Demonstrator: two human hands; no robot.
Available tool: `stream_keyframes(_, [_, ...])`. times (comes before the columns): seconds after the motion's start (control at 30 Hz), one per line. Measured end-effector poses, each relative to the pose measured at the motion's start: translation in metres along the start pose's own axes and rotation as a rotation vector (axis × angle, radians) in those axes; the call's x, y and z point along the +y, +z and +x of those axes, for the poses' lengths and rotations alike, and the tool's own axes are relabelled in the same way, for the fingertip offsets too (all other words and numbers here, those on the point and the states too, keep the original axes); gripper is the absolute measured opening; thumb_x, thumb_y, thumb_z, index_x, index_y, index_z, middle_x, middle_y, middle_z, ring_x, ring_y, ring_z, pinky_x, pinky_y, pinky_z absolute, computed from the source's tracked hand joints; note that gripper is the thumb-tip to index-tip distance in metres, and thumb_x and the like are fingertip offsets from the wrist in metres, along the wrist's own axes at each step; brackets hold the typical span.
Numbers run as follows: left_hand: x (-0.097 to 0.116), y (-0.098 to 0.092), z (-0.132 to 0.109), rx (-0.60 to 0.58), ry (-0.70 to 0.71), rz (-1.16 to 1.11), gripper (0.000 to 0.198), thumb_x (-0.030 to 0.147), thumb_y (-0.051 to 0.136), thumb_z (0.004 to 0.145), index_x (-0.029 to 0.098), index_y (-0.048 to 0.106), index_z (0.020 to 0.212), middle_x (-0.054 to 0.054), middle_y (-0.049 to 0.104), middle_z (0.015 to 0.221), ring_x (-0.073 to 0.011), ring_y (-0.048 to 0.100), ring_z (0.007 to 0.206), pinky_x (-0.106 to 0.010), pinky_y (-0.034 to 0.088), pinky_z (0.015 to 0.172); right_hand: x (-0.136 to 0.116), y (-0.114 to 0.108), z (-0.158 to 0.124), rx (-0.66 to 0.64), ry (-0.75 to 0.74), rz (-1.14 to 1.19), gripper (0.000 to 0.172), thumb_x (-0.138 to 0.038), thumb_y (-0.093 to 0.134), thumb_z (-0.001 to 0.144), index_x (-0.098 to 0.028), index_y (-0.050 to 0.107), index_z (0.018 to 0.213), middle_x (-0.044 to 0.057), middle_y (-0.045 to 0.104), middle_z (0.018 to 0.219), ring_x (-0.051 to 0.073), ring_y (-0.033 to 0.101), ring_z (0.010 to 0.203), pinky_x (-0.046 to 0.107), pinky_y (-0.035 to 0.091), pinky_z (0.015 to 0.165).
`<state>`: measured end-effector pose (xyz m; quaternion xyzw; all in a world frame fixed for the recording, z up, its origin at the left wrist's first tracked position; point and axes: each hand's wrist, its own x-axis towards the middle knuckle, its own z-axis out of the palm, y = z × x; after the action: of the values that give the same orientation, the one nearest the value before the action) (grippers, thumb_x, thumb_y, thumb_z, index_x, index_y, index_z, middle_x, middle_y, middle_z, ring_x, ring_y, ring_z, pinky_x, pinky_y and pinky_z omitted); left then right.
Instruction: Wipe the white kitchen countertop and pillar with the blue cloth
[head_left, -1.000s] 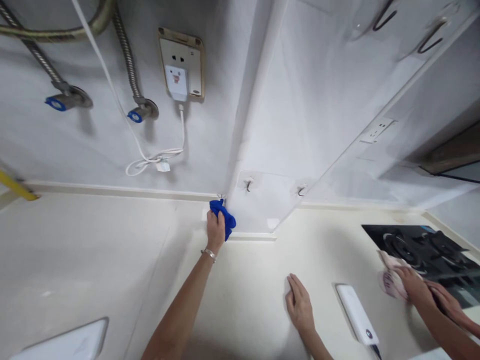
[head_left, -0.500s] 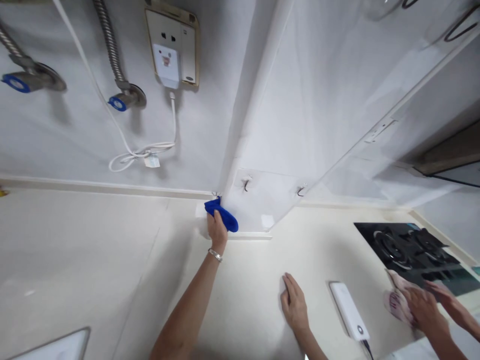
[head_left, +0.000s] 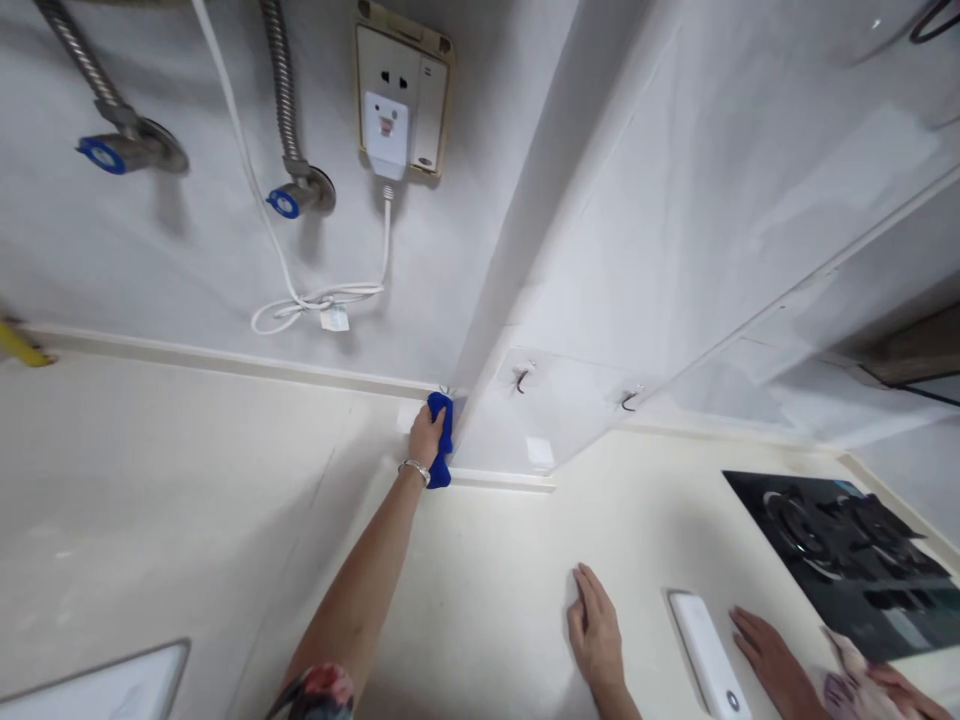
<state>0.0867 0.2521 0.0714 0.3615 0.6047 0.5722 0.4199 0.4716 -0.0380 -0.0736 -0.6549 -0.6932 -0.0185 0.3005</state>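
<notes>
The left hand [head_left: 424, 436] has its grip pinched on a blue cloth [head_left: 442, 468], pressed into the wall corner at the back of the counter [head_left: 187, 480], at 11 o'clock from the right hand [head_left: 596, 635]. That hand's grip lies spread flat on the counter, a white power bank [head_left: 705, 655] at its 3 o'clock, another person's hand [head_left: 772, 665] beyond

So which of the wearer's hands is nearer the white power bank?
Right. The right hand lies flat just beside the power bank; the left hand grips a blue cloth at the wall corner.
</notes>
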Motion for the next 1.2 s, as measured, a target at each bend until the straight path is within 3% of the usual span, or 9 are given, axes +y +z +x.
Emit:
stream_keyframes(0.07, [-0.002, -0.002, 0.005, -0.002, -0.012, 0.125, 0.011, 0.032, 0.068, 0.089, 0.023, 0.064, 0.092, -0.009, 0.07, 0.096, -0.0309, 0.065, 0.111, -0.043, 0.048, 0.102, 0.0, -0.001, 0.0, 0.0, 0.005, 0.0, 0.046, -0.031, 0.041, 0.105, -0.023, 0.054, 0.148, 0.014, 0.057, 0.151, 0.03, 0.058, 0.138, 0.055, 0.054, 0.111])
stream_keyframes(0.17, [-0.005, -0.006, 0.009, -0.019, -0.024, 0.254, 0.02, 0.03, 0.067, 0.089, 0.02, 0.065, 0.107, -0.014, 0.069, 0.112, -0.035, 0.061, 0.12, -0.048, 0.045, 0.108, -0.001, -0.001, 0.001, 0.005, 0.004, -0.005, 0.045, -0.029, 0.041, 0.104, -0.022, 0.056, 0.147, 0.014, 0.058, 0.149, 0.029, 0.058, 0.137, 0.055, 0.055, 0.111])
stream_keyframes(0.37, [-0.024, -0.016, -0.01, -0.095, 0.111, 0.686, 0.03, 0.025, 0.054, 0.097, 0.023, 0.067, 0.124, -0.017, 0.066, 0.124, -0.0351, 0.063, 0.118, -0.046, 0.05, 0.099, 0.001, -0.001, 0.004, 0.012, 0.001, -0.008, 0.044, -0.027, 0.043, 0.103, -0.022, 0.057, 0.144, 0.014, 0.06, 0.148, 0.029, 0.059, 0.135, 0.054, 0.055, 0.11])
stream_keyframes(0.63, [-0.036, -0.022, -0.038, -0.117, 0.142, 0.759, 0.036, 0.02, 0.05, 0.098, 0.025, 0.066, 0.129, -0.015, 0.066, 0.126, -0.0318, 0.062, 0.117, -0.042, 0.049, 0.098, 0.006, 0.0, 0.002, -0.004, 0.005, 0.013, 0.046, -0.03, 0.043, 0.103, -0.021, 0.057, 0.145, 0.015, 0.06, 0.148, 0.031, 0.059, 0.135, 0.058, 0.052, 0.113])
stream_keyframes(0.8, [-0.035, -0.031, -0.052, -0.125, 0.148, 0.753, 0.033, 0.023, 0.05, 0.098, 0.024, 0.065, 0.128, -0.016, 0.066, 0.124, -0.031, 0.062, 0.115, -0.042, 0.048, 0.099, 0.01, 0.004, 0.002, 0.018, -0.008, 0.026, 0.045, -0.031, 0.043, 0.103, -0.021, 0.058, 0.144, 0.015, 0.06, 0.147, 0.03, 0.06, 0.134, 0.057, 0.053, 0.113])
stream_keyframes(0.97, [-0.041, -0.041, -0.084, -0.107, 0.157, 0.737, 0.034, 0.035, 0.048, 0.101, 0.019, 0.062, 0.127, -0.019, 0.065, 0.126, -0.0326, 0.061, 0.121, -0.046, 0.046, 0.107, 0.013, 0.005, 0.003, 0.043, -0.019, 0.064, 0.042, -0.03, 0.044, 0.102, -0.02, 0.062, 0.139, 0.015, 0.062, 0.144, 0.029, 0.061, 0.132, 0.056, 0.053, 0.112])
stream_keyframes(1.1, [-0.046, -0.047, -0.114, -0.046, 0.04, 0.376, 0.033, 0.035, 0.065, 0.09, 0.02, 0.064, 0.12, -0.018, 0.064, 0.134, -0.0335, 0.052, 0.138, -0.047, 0.036, 0.119, 0.017, 0.007, 0.004, 0.064, -0.025, 0.119, 0.043, -0.032, 0.044, 0.101, -0.019, 0.065, 0.137, 0.016, 0.065, 0.142, 0.029, 0.063, 0.13, 0.055, 0.055, 0.11])
stream_keyframes(1.2, [-0.045, -0.057, -0.125, -0.047, -0.107, 0.113, 0.019, 0.033, 0.074, 0.081, 0.023, 0.066, 0.095, -0.012, 0.073, 0.107, -0.034, 0.061, 0.127, -0.049, 0.042, 0.114, 0.02, 0.011, 0.002, 0.079, -0.029, 0.137, 0.044, -0.034, 0.044, 0.102, -0.018, 0.065, 0.136, 0.016, 0.065, 0.141, 0.029, 0.064, 0.129, 0.056, 0.055, 0.11])
